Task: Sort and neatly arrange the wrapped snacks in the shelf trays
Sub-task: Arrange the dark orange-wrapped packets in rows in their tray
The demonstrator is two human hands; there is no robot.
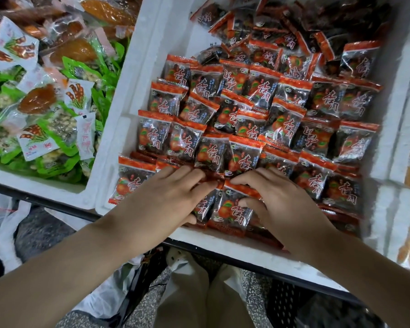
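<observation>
While the left hand (166, 197) lies flat alongside, the right hand (276, 202) pinches a red packet (231, 208) at the tray's (223, 242) near edge; apparently front-row filling, next needs squaring.

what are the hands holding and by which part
The right hand pinches a front-row snack packet by its orange top edge, thumb on its face. The left hand rests on the neighbouring packet; grip unclear.

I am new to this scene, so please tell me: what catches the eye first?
Rows of red-and-black packets fill the white foam tray, tidy in front, heaped loosely at the back. The left hand and right hand meet on the front row, the right one pinching a packet. A second tray at the left holds jumbled green and white packets.
</observation>
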